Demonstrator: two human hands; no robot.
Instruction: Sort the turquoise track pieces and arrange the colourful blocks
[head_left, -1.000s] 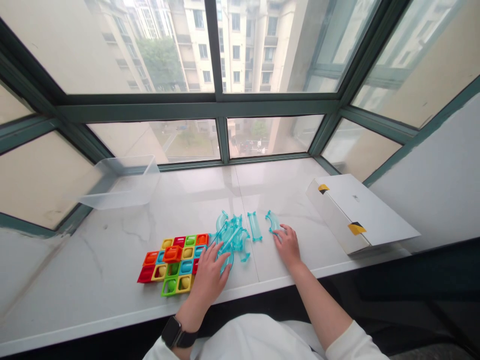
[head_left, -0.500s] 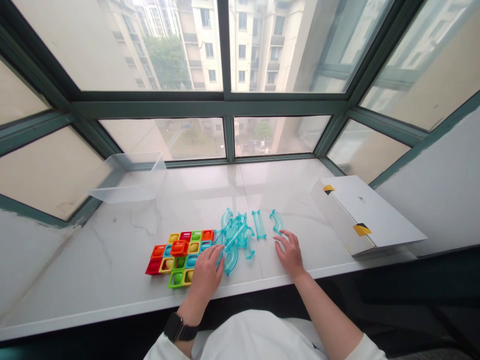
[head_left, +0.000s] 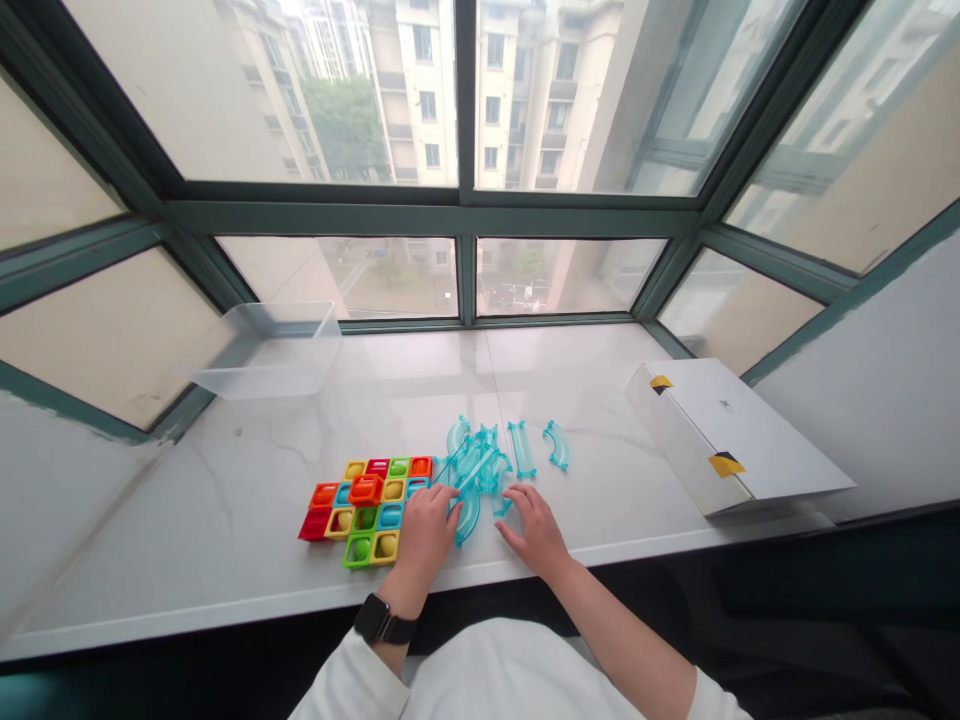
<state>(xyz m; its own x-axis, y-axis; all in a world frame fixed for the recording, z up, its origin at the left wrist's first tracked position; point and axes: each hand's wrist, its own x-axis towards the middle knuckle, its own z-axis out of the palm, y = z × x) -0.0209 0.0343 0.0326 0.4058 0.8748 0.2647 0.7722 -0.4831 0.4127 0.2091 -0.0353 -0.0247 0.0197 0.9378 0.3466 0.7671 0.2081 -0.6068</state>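
Observation:
A pile of translucent turquoise track pieces (head_left: 480, 460) lies on the white ledge between my hands. My left hand (head_left: 426, 525) is bent over the pile's left side and the right edge of the coloured blocks. Its thumb stands apart from its fingers, with a curved turquoise track piece (head_left: 469, 518) close by. My right hand (head_left: 536, 530) reaches in from the right, fingers apart, around a small turquoise piece (head_left: 501, 507); I cannot tell whether it touches it. Red, yellow, green and blue square blocks (head_left: 365, 520) lie in rows at left, an orange one (head_left: 366, 489) on top.
Behind the pile to the right lie a straight track piece (head_left: 521, 450) and a curved one (head_left: 556, 446). A clear plastic bin (head_left: 262, 382) stands at the back left. A white box (head_left: 742, 430) with yellow-black tabs is at right. Windows line the back.
My right hand has moved left, from beside the separate curved track piece to the small piece at the pile's right edge. My left hand has stayed about where it was. The view has shifted slightly.

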